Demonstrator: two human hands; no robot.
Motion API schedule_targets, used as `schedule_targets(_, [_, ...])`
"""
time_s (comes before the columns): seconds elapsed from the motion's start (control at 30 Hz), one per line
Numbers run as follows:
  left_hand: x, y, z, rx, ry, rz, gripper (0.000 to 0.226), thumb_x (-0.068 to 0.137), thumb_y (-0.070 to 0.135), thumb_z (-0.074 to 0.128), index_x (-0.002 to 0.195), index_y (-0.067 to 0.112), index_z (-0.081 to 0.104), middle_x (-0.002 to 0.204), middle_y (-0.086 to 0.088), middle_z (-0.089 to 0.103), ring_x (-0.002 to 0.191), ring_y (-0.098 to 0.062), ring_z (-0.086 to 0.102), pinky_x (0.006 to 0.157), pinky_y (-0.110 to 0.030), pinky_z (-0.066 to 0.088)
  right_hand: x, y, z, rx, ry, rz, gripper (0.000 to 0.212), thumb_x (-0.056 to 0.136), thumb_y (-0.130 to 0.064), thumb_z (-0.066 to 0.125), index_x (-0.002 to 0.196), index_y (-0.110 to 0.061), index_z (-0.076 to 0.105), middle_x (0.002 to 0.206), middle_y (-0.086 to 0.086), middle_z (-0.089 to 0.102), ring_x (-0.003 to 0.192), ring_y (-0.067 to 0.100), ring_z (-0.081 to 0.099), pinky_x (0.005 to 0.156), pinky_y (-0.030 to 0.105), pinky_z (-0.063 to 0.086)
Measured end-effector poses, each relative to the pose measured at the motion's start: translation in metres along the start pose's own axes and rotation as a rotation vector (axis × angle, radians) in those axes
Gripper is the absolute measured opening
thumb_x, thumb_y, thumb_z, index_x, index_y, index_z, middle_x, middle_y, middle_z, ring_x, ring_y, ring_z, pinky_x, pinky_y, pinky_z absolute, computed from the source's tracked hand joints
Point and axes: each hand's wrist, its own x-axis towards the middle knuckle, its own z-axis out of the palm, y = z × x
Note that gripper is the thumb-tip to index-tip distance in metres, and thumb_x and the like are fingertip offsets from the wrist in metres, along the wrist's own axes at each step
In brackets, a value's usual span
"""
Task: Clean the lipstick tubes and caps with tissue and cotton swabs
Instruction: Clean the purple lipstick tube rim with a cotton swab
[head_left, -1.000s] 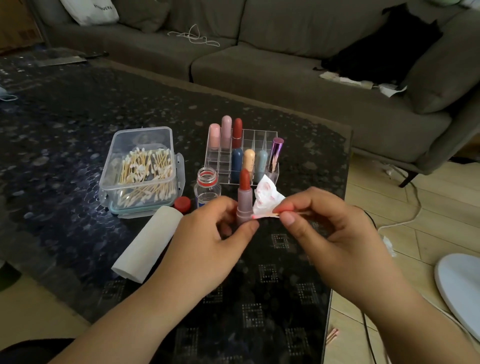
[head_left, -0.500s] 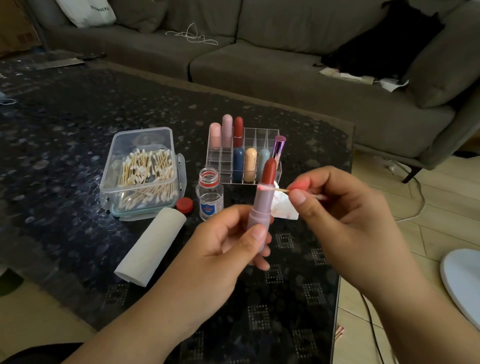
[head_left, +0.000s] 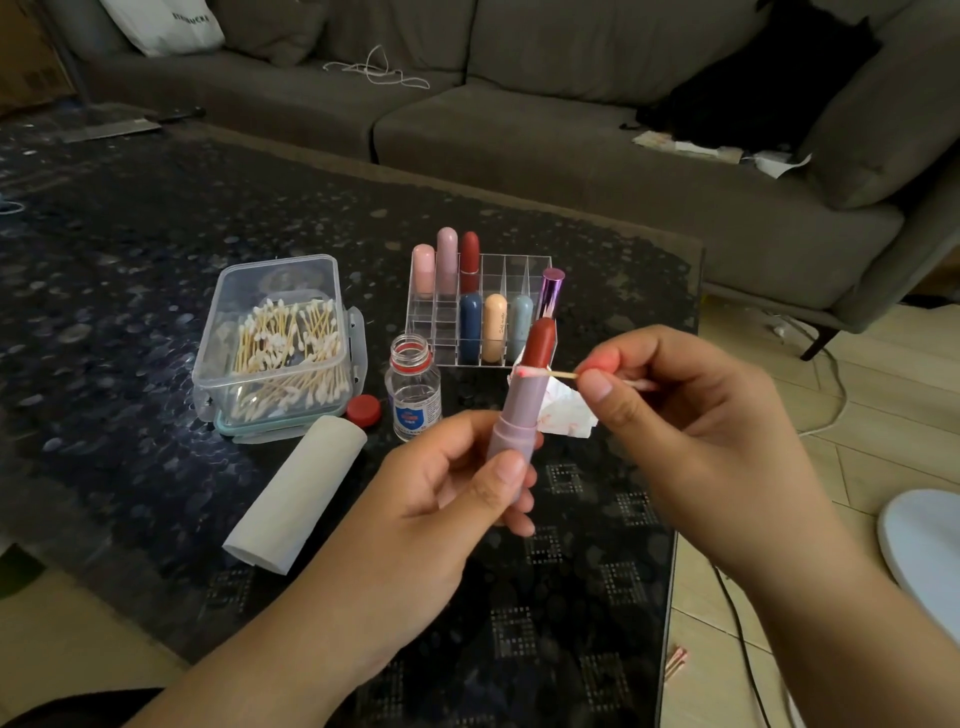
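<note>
Lipstick tubes upright in organizer; swabs fill box.

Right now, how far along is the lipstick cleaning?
Done, apparently: seven capped lipsticks stand in the clear organizer, though I cannot tell which are cleaned. In hand: the left hand grips an open lipstick tube while the right hand pinches a cotton swab, its stained tip at the tube's rim. Left: finishing this tube; its cap is not visible.
</note>
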Motion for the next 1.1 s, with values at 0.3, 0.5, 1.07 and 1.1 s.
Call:
schedule_targets(0.3, [0.000, 0.004, 0.001, -0.035, -0.011, -0.029, 0.032, 0.075, 0.049, 0.058, 0.099, 0.029, 0.068, 0.078, 0.006, 0.060, 0.073, -0.013, 0.056, 0.070, -0.027, 0.047, 0.002, 0.002, -0.002, 0.048, 0.005, 0.012, 0.006, 0.081, -0.026, 0.064, 0.076, -0.023, 0.065, 0.061, -0.015, 0.054, 0.060, -0.001, 0.045, 0.057, 0.011, 0.039])
schedule_targets(0.5, [0.000, 0.007, 0.005, -0.171, -0.039, -0.052, 0.024, 0.080, 0.037, 0.064, 0.098, 0.022, 0.068, 0.078, 0.003, 0.057, 0.064, -0.013, 0.051, 0.055, -0.021, 0.044, 0.002, 0.002, 0.001, 0.058, -0.006, 0.003, 0.008, 0.080, -0.033, 0.065, 0.080, -0.025, 0.065, 0.064, -0.015, 0.056, 0.062, 0.000, 0.046, 0.060, 0.013, 0.039])
schedule_targets(1.07, [-0.002, 0.003, 0.012, -0.232, -0.041, -0.081, 0.023, 0.081, 0.047, 0.058, 0.091, 0.027, 0.065, 0.071, 0.008, 0.046, 0.060, -0.007, 0.037, 0.064, -0.026, 0.041, 0.002, -0.001, 0.003, 0.033, 0.000, 0.023, 0.005, 0.081, -0.024, 0.064, 0.076, -0.022, 0.065, 0.062, -0.015, 0.056, 0.059, -0.001, 0.048, 0.057, 0.010, 0.039])
schedule_targets(1.1, [-0.002, 0.002, 0.011, -0.192, -0.043, -0.070, 0.024, 0.081, 0.049, 0.059, 0.093, 0.029, 0.064, 0.070, 0.009, 0.045, 0.060, -0.007, 0.038, 0.067, -0.028, 0.039, 0.002, -0.001, 0.003, 0.030, 0.001, 0.023, 0.005, 0.081, -0.025, 0.064, 0.077, -0.022, 0.065, 0.062, -0.015, 0.056, 0.059, -0.001, 0.048, 0.057, 0.010, 0.039])
